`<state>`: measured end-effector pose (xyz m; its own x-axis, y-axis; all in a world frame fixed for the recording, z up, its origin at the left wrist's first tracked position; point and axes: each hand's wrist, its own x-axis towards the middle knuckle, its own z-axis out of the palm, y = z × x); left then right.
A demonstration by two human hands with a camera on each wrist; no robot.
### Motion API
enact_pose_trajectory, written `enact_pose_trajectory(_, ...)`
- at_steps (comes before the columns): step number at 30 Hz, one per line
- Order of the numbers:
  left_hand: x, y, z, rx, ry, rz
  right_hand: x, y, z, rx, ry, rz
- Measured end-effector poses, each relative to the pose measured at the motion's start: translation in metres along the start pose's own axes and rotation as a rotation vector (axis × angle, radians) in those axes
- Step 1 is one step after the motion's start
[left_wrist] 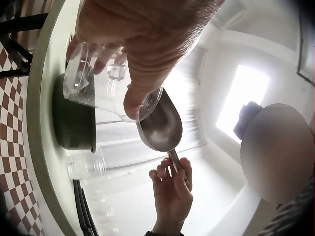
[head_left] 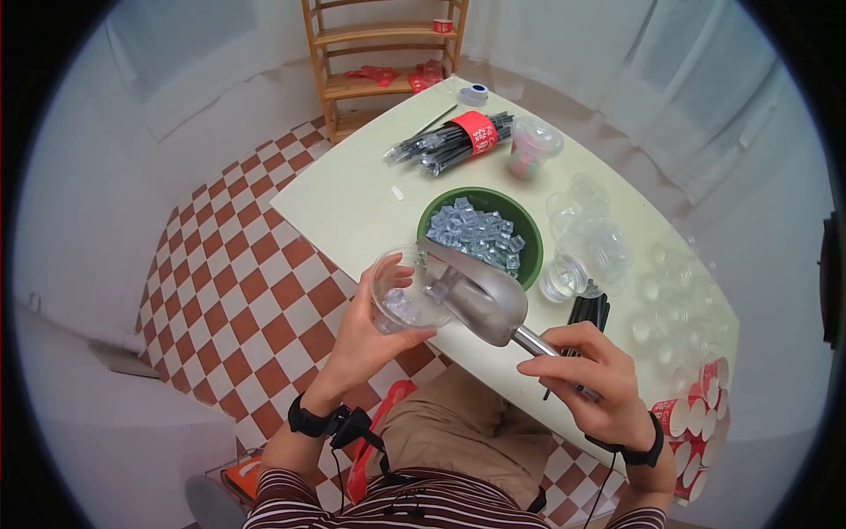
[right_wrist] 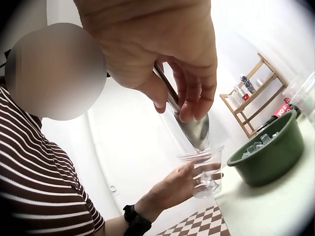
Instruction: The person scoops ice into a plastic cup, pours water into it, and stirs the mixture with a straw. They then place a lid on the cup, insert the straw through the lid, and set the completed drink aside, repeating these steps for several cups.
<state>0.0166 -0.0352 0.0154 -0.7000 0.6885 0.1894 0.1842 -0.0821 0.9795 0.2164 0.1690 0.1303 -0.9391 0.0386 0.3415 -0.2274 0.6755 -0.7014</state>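
Observation:
My left hand (head_left: 366, 331) grips a clear plastic cup (head_left: 398, 310) in front of the table's near edge, with several ice cubes (right_wrist: 209, 186) inside it. In my right hand (head_left: 592, 375) is the handle of a metal ice scoop (head_left: 493, 304). The scoop tilts down into the cup, its front over the rim, as the right wrist view shows. A green bowl (head_left: 535, 256) heaped with ice cubes (head_left: 476, 231) stands on the table just beyond both hands. In the left wrist view the scoop (left_wrist: 161, 125) shows beside the cup (left_wrist: 106, 88), which the thumb crosses.
Wrapped black straws (head_left: 441, 150) in a red band and a lidded cup (head_left: 531, 150) stand at the back. Clear lids and cups (head_left: 595, 242) lie right of the bowl, near black straws (head_left: 589, 319). Red paper cups (head_left: 696, 423) are stacked at the right edge. A wooden shelf (head_left: 383, 35) stands behind.

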Motion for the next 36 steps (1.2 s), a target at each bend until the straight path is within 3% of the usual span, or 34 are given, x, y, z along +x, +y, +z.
enact_pose_trajectory(7,-0.001,-0.001,0.002,-0.012,-0.016,0.002,-0.001,0.003,-0.006,0.118,0.095,0.034)
enact_pose_trajectory(14,-0.008,-0.003,0.001,-0.078,0.009,-0.033,0.009,0.043,0.028,0.636,0.459,0.356)
enact_pose_trajectory(18,-0.015,-0.007,0.001,-0.149,0.012,-0.046,0.015,0.066,0.054,0.743,0.462,0.375)
enact_pose_trajectory(22,-0.022,-0.008,0.002,-0.186,-0.011,-0.069,0.007,0.059,0.065,0.713,0.31,0.421)
enact_pose_trajectory(30,-0.036,0.001,0.016,-0.236,-0.098,-0.127,-0.003,0.066,0.085,0.392,0.019,0.356)
enact_pose_trajectory(36,-0.042,0.01,0.015,-0.167,-0.082,-0.156,-0.007,0.072,0.086,0.263,0.055,0.287)
